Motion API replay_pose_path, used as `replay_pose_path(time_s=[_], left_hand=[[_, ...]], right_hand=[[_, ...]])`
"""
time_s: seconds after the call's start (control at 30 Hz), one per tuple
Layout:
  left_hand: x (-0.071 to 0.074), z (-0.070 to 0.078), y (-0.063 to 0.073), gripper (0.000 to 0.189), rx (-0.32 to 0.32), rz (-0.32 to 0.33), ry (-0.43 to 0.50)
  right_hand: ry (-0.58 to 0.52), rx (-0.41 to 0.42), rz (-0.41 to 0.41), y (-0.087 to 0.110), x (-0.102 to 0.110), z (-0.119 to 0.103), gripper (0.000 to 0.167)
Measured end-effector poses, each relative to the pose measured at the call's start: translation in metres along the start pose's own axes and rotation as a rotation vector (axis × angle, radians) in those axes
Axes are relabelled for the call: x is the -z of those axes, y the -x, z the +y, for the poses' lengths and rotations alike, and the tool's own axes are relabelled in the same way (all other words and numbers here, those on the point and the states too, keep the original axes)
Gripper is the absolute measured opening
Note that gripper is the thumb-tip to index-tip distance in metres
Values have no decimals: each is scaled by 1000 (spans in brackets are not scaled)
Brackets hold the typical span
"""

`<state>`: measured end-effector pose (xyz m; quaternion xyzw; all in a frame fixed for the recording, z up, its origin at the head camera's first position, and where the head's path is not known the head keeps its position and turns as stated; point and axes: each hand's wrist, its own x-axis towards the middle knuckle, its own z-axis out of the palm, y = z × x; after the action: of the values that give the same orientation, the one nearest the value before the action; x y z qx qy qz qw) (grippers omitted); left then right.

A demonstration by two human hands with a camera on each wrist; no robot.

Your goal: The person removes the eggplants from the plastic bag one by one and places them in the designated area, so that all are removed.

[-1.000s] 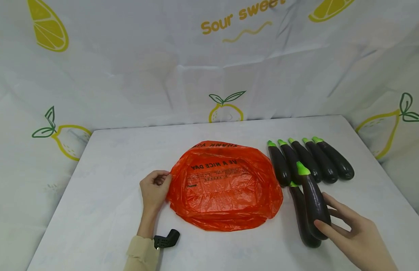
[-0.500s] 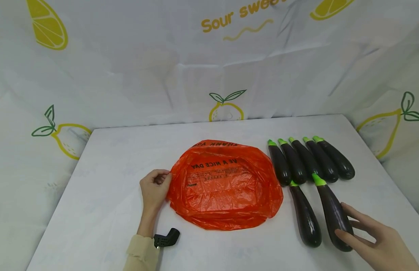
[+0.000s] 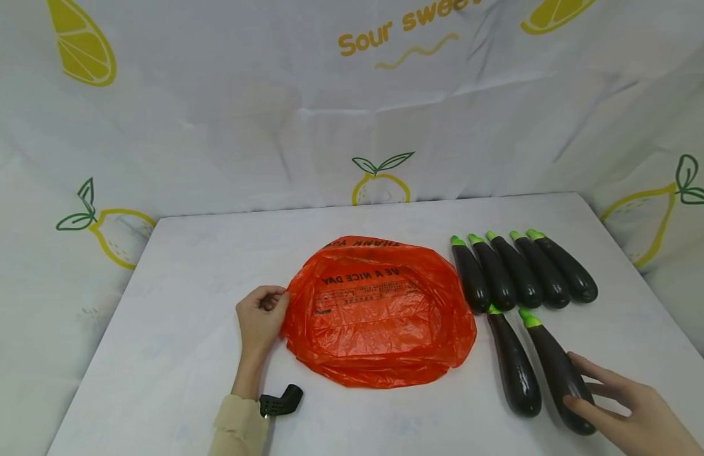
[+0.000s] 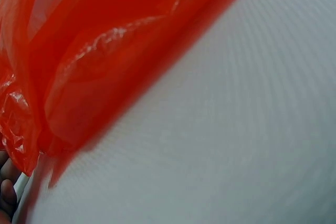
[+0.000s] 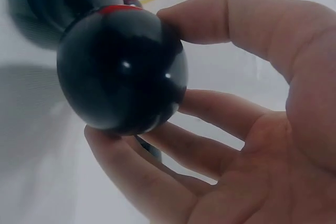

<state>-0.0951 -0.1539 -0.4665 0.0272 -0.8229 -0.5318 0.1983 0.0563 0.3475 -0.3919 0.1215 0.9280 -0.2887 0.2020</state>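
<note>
My left hand (image 3: 263,320) pinches the left edge of an opened-out red plastic bag (image 3: 375,323) with black printing. In the left wrist view, only a few fingertips (image 4: 7,195) show at the bag's gathered edge. With spread fingers and thumb, my right hand (image 3: 628,405) grips the rounded lower end of a dark purple eggplant (image 3: 557,373), its green cap pointing up and left. The right wrist view shows the held eggplant (image 5: 123,72) end-on between thumb and fingers. Just to its left lies another eggplant (image 3: 514,367).
Several more eggplants (image 3: 523,272) lie side by side in a row at the back right, close to the bag's right edge. A black device (image 3: 280,401) sits at my left wrist. The white table (image 3: 175,329) meets a lemon-print cloth (image 3: 244,145) behind.
My right hand has carried the eggplant rightward and toward me, from over the other eggplant to beside it. Its cap has come away from the back row. The left hand and bag stay put.
</note>
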Motion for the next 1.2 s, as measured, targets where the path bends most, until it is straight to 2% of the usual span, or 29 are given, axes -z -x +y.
replay_pose_path(time_s=[0.27, 0.43, 0.73, 1.2], left_hand=[[0, 0, 0, 4, 8, 2, 13], [0, 1, 0, 4, 14, 1, 19], [0, 1, 0, 4, 30, 1, 17], [0, 0, -1, 4, 13, 10, 15]], right_hand=[[31, 23, -10, -9, -4, 7, 86], [39, 28, -18, -13, -6, 4, 86], [57, -20, -36, -19, -10, -3, 90], [61, -15, -13, -29, -14, 3, 92]])
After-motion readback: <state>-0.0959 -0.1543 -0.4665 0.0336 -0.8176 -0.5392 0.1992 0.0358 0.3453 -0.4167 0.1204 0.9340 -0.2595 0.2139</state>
